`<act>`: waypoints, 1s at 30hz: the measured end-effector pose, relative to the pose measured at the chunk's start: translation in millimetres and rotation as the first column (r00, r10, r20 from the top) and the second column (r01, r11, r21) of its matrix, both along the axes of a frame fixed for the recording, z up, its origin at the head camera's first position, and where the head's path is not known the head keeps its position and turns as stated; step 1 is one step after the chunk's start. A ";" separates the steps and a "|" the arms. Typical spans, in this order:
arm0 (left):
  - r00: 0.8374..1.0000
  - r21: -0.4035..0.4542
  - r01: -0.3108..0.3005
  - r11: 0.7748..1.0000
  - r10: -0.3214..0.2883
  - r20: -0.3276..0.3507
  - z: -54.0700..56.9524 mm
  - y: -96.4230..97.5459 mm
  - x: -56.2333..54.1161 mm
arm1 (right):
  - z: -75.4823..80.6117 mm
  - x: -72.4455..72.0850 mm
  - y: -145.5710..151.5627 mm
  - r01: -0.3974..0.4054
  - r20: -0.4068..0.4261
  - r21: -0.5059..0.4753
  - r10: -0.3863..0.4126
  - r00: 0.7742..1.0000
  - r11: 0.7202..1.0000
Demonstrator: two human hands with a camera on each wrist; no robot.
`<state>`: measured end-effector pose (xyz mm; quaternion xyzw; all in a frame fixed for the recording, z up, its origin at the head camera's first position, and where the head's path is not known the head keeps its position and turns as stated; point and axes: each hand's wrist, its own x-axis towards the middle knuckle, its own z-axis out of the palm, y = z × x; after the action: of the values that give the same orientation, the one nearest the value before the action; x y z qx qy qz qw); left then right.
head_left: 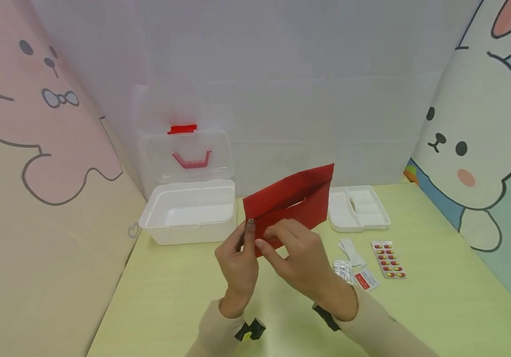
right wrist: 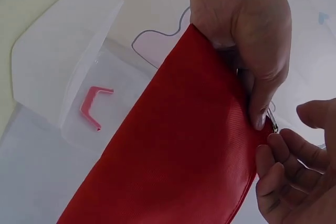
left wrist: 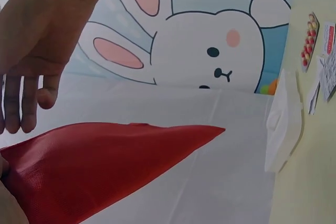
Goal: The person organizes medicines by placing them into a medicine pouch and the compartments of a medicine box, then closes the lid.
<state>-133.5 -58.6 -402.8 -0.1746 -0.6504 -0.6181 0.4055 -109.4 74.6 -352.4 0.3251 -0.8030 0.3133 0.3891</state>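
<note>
A red fabric pouch [head_left: 300, 193] is held up above the table, with a gap along its long upper opening. At its left end, my left hand [head_left: 239, 260] grips the pouch between thumb and fingers. A small metal zipper pull [right wrist: 272, 121] shows by the left thumb in the right wrist view. My right hand [head_left: 302, 253] is at the pouch's near side, fingers loosely bent. In the right wrist view its fingertips [right wrist: 275, 140] are close to the pull and pouch edge, the thumb standing apart; whether they touch is unclear. The left wrist view shows the pouch [left wrist: 105, 166] from another side.
A white box [head_left: 193, 235] with its clear lid [head_left: 157, 153] raised stands at the back left. Behind the pouch to the right is a white divided tray [head_left: 382, 218]. Capsule blister [head_left: 389, 260], silver blister [head_left: 343, 270], white strips [head_left: 352, 253] and a red-white packet [head_left: 366, 279] lie at right.
</note>
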 end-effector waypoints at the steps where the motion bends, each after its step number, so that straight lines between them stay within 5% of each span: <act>1: 1.000 0.001 -0.010 1.000 0.010 -0.018 -1.4 1.7 -0.4 | 0.4 -0.6 -2.6 0.012 0.001 0.021 -0.012 1.000 1.000; 9: 0.990 -0.016 -0.068 0.998 0.065 -0.127 -7.8 12.1 -2.5 | 0.1 -4.1 -13.8 0.111 0.009 0.085 -0.112 0.994 0.990; 21: 0.981 -0.062 -0.137 0.989 0.127 -0.146 -12.0 17.3 -1.1 | -2.4 -5.6 -13.8 0.246 -0.059 0.098 -0.241 0.969 0.964; 30: 0.988 -0.040 -0.106 0.994 0.101 -0.119 -10.2 18.2 0.8 | -5.9 -7.4 -10.2 0.193 -0.063 0.102 -0.188 0.980 0.976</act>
<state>-132.7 -40.3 -413.0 -0.1859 -0.6477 -0.5697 0.4704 -116.7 64.4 -358.3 0.2752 -0.8356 0.2223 0.4203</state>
